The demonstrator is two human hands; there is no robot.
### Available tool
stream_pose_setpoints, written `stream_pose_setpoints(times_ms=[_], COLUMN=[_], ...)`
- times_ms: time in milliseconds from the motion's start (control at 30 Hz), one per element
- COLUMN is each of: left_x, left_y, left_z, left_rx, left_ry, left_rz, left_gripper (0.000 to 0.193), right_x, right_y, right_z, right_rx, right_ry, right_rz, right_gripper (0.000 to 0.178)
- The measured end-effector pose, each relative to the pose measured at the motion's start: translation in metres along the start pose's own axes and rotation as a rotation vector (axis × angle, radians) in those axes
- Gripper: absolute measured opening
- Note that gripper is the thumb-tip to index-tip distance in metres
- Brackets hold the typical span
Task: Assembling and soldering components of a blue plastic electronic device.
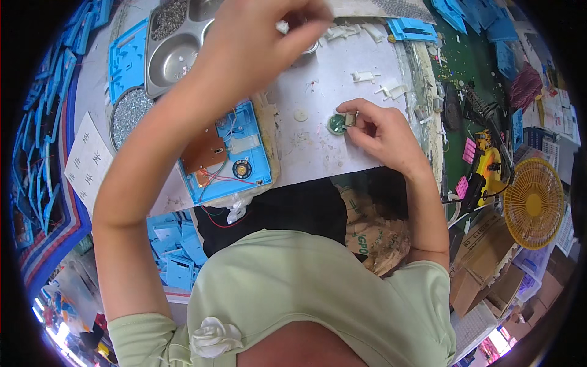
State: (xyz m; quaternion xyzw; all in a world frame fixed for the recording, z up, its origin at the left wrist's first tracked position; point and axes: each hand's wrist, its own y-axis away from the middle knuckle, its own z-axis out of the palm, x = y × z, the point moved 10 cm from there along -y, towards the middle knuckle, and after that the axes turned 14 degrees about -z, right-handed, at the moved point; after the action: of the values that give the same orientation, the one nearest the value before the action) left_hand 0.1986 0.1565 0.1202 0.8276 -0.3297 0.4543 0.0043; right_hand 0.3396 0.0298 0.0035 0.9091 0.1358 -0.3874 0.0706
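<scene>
My left hand is raised over the far part of the table, its fingers curled and partly blurred. A small white bit shows within its curl; what it holds is not clear. My right hand rests on the table at the right, thumb and fingers closed at the edge of a small round green piece with a pale rim. Below my left forearm lies an opened blue plastic casing. It contains a brown board, a small round black speaker and thin wires.
A metal compartment tray and a round dish of small metal parts stand at left. White plastic parts lie at far right. A marked paper hangs over the left edge. A yellow basket stands right; blue casings lie below.
</scene>
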Motion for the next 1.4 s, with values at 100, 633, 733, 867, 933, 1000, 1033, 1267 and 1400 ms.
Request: stream_pose_setpoints(times_ms=[100, 633, 733, 867, 933, 1000, 1033, 1267, 1400], left_x=[-0.01, -0.053, -0.053, -0.055, -0.057, -0.057, -0.057, -0.024, -0.027], left_y=[0.059, 0.182, 0.182, 0.183, 0.185, 0.186, 0.187, 0.182, 0.182], left_z=[-0.011, 0.008, 0.004, 0.002, 0.003, 0.001, 0.001, -0.023, -0.032], left_rx=[-0.183, -0.115, -0.11, -0.1, -0.106, -0.085, -0.075, 0.122, 0.129], left_ry=[0.182, 0.54, 0.534, 0.558, 0.57, 0.64, 0.674, 0.068, 0.199], left_rz=[-0.274, -0.672, -0.651, -0.651, -0.659, -0.648, -0.642, -0.095, -0.132], left_gripper=[0.011, 0.033, 0.035, 0.035, 0.035, 0.032, 0.031, 0.033, 0.028], right_x=[-0.018, -0.077, -0.081, -0.081, -0.084, -0.095, -0.108, -0.088, -0.11], right_y=[-0.009, -0.022, -0.029, -0.033, -0.035, -0.033, -0.033, -0.038, -0.044], right_z=[0.004, 0.077, 0.088, 0.089, 0.081, 0.07, 0.063, 0.062, 0.053], right_rx=[-0.019, 0.146, 0.092, 0.046, 0.072, 0.148, 0.183, 0.209, 0.158], right_ry=[0.255, -1.113, -1.184, -1.114, -0.921, -0.6, -0.441, -0.847, -0.568], right_rz=[-0.217, 0.036, 0.04, 0.053, -0.059, -0.276, -0.417, -0.038, -0.244], right_gripper=[0.034, 0.044, 0.044, 0.044, 0.046, 0.049, 0.05, 0.051, 0.042])
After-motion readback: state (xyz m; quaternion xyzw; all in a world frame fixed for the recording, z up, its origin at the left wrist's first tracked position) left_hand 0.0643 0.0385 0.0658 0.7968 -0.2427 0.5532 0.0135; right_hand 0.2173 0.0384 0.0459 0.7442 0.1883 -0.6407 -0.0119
